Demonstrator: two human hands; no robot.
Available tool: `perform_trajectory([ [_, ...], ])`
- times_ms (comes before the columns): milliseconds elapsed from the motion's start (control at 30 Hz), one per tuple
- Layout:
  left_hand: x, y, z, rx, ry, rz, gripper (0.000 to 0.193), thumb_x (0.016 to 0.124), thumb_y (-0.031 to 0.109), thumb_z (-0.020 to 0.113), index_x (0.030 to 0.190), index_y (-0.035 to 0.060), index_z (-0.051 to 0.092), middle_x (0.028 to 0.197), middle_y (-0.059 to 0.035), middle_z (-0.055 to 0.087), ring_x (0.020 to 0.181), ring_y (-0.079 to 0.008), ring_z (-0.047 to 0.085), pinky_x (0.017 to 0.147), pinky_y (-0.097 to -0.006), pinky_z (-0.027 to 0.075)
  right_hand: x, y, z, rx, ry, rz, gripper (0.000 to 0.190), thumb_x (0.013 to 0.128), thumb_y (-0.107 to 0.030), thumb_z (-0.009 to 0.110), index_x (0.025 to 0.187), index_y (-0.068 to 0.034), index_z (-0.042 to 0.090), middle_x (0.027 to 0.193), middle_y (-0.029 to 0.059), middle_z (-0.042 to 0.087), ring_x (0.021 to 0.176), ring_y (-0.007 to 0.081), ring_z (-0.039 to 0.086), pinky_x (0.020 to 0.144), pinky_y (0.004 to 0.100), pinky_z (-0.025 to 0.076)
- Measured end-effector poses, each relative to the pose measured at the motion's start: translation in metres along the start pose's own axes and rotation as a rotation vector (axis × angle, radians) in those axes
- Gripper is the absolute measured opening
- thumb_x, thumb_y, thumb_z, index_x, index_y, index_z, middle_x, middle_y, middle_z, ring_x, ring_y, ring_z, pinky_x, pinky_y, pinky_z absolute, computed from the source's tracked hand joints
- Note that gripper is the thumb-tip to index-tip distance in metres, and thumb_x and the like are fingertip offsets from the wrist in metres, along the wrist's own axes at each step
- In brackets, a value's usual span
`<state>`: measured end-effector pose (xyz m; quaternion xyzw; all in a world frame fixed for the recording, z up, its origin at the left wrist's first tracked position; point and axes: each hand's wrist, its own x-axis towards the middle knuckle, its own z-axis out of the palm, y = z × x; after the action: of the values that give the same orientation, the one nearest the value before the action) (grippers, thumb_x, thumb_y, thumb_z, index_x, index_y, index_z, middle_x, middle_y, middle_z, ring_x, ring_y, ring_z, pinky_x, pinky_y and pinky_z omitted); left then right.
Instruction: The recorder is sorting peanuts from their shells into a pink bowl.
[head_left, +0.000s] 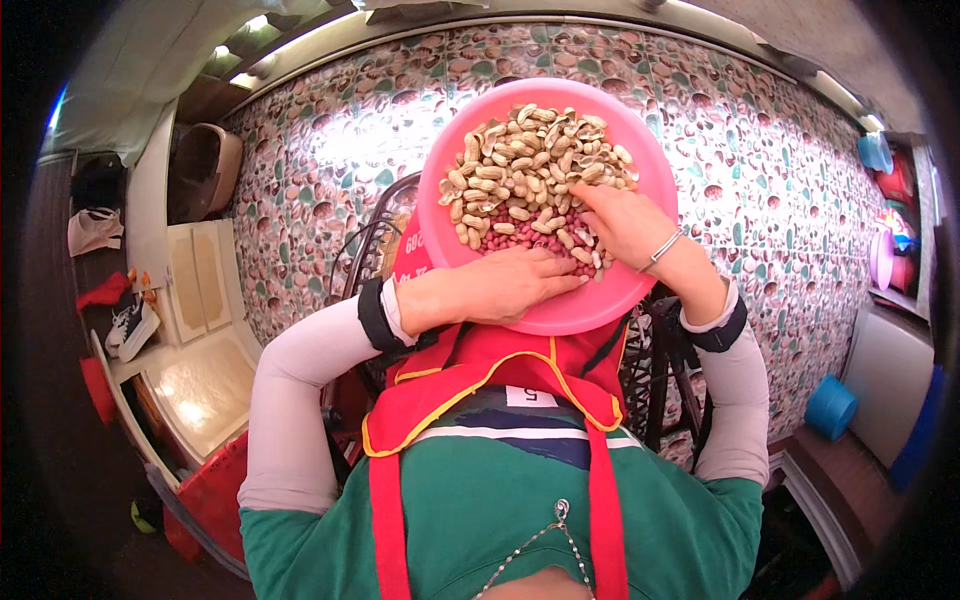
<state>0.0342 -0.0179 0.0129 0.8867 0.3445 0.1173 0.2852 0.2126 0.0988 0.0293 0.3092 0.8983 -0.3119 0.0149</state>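
A round pink plastic basin (655, 142) rests at lap height before me, holding unshelled peanuts and shell pieces (525, 154) above a layer of red-skinned peanut kernels (499, 238). Palm down, my left hand (514, 281) lies over the near side of the kernels, its fingers pointing right. My right hand (626, 225) reaches in over the basin's right side, fingertips touching the peanuts; a metal bracelet circles that wrist. Neither hand shows a clear hold on a peanut, though the undersides of the fingers are hidden. A red apron (480, 382) with yellow edging lies below the basin.
Under and beside the basin is a dark openwork metal frame (664, 367). Pebble-patterned flooring (750, 180) surrounds it. At left stand a cream cabinet (199, 285), sneakers (133, 326) and a beige tub (225, 169). A blue container (831, 407) sits at lower right.
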Motion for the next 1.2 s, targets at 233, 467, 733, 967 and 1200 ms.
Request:
perform_trajectory([
  [233, -0.022, 0.003, -0.024, 0.157, -0.220, -0.331, 0.034, 0.073, 0.009, 0.053, 0.107, 0.0020, 0.057, 0.095, -0.0097, 0.056, 0.094, -0.0262, 0.054, 0.077, -0.0362, 0.042, 0.000, 0.009, -0.004, -0.011, -0.214, -0.202, 0.024, 0.083, -0.017, 0.051, 0.105, -0.009, 0.057, 0.087, 0.0159, 0.063, 0.086, 0.0328, 0.061, 0.073, 0.0422, 0.048],
  [467, -0.025, -0.005, -0.013, -0.017, -0.037, -0.295, 0.024, 0.077, 0.010, 0.052, 0.099, 0.0055, 0.059, 0.082, -0.0105, 0.055, 0.079, -0.0269, 0.058, 0.068, -0.0393, 0.045, -0.001, -0.003, -0.002, -0.180, -0.318, 0.026, 0.018, 0.082, -0.021, 0.051, 0.090, -0.008, 0.059, 0.078, 0.0160, 0.064, 0.077, 0.0338, 0.062, 0.070, 0.0443, 0.049],
  [733, 0.000, -0.013, 0.001, 0.283, 0.075, -0.358, 0.021, 0.076, 0.012, 0.052, 0.096, 0.0065, 0.055, 0.080, -0.0091, 0.056, 0.073, -0.0247, 0.060, 0.061, -0.0371, 0.047, 0.000, 0.004, 0.009, -0.074, -0.233, -0.121, 0.017, 0.080, -0.019, 0.055, 0.091, -0.006, 0.058, 0.079, 0.0154, 0.063, 0.079, 0.0333, 0.062, 0.070, 0.0442, 0.049],
  [967, 0.008, -0.015, 0.006, 0.413, 0.065, -0.263, 0.016, 0.073, 0.014, 0.054, 0.087, 0.0069, 0.055, 0.082, -0.0090, 0.058, 0.076, -0.0224, 0.061, 0.061, -0.0343, 0.045, 0.000, 0.003, 0.003, -0.141, -0.293, -0.082, 0.018, 0.077, -0.017, 0.058, 0.092, -0.006, 0.059, 0.082, 0.0144, 0.063, 0.082, 0.0319, 0.061, 0.072, 0.0426, 0.048],
  [1200, 0.006, -0.020, 0.006, 0.322, 0.085, -0.385, 0.010, 0.073, 0.014, 0.055, 0.080, 0.0060, 0.053, 0.073, -0.0080, 0.057, 0.069, -0.0237, 0.060, 0.057, -0.0361, 0.048, -0.003, -0.004, 0.016, -0.236, -0.332, -0.084, 0.016, 0.073, -0.016, 0.062, 0.085, -0.006, 0.056, 0.079, 0.0118, 0.062, 0.077, 0.0310, 0.062, 0.064, 0.0414, 0.048],
])
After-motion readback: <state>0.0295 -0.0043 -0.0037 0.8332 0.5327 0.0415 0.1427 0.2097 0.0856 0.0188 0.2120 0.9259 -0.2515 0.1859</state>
